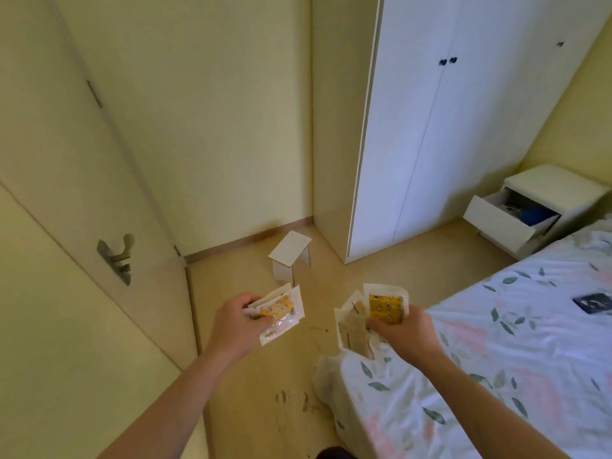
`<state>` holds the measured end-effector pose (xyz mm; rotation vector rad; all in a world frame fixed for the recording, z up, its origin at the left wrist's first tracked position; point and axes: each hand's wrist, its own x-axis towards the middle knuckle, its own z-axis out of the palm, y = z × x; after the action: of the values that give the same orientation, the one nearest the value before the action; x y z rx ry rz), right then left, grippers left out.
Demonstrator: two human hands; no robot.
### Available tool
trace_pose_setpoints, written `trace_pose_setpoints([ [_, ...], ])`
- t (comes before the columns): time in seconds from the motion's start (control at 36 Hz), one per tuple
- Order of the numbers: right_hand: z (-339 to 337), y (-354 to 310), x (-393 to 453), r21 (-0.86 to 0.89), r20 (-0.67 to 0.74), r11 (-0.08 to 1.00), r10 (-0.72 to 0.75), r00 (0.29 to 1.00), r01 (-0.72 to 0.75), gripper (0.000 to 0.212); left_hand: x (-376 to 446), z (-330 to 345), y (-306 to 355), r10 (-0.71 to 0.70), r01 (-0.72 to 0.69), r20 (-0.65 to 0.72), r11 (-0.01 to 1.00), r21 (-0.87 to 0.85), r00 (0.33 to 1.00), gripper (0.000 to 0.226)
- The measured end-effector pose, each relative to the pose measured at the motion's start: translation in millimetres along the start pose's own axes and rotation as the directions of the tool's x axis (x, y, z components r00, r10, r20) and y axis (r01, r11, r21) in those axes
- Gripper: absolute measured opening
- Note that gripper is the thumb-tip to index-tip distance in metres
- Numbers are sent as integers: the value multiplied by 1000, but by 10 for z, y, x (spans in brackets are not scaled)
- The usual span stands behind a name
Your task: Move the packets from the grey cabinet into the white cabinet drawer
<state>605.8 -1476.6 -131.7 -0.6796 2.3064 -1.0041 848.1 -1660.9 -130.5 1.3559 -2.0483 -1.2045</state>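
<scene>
My left hand (236, 321) grips a small bunch of clear packets (281, 308) with yellow printed contents, held over the floor. My right hand (402, 332) grips another bunch of packets (385, 306), the top one yellow, the others pale and fanned downward beside the bed corner. At the far right stands a small white cabinet (559, 188) with its top drawer (500, 221) pulled open; blue and dark items lie inside. The grey cabinet is not in view.
A bed (496, 342) with a floral sheet fills the lower right; a dark flat object (592, 303) lies on it. A white stool (291, 255) stands on the floor ahead. A tall white wardrobe (447, 127) is at the back right and a door (82, 193) at left.
</scene>
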Motion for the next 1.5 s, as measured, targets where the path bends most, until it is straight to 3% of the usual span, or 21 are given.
trace_pose_setpoints([
  [0.19,19,-221,807,103,-86,990,106,991,-97,15,1195,108,313,91,-95,162,995,21,983,21],
  [0.44,160,-536,2265,199,-127,962,213,969,-186,12,2819,297,724,133,-159,259,984,80,957,14],
  [0.69,29,-1203,3640,217,-123,966,172,977,-143,13,4111,423,1376,205,-219,271,975,23,940,22],
  [0.92,-336,-1366,4584,278,-225,947,224,948,-158,13,5295,928,1831,241,-264,393,964,6,888,13],
  [1.14,-697,-1284,5470,341,-358,910,359,862,-237,16,6458,1620,2388,339,-369,531,928,-51,777,10],
  [1.36,-1039,-1081,5999,416,-477,849,509,717,-327,17,7303,2669,2986,382,-482,687,874,-53,618,15],
  [1.5,-1353,-775,6204,506,-511,781,613,603,-365,22,7471,3468,3440,416,-585,775,808,-74,476,14],
])
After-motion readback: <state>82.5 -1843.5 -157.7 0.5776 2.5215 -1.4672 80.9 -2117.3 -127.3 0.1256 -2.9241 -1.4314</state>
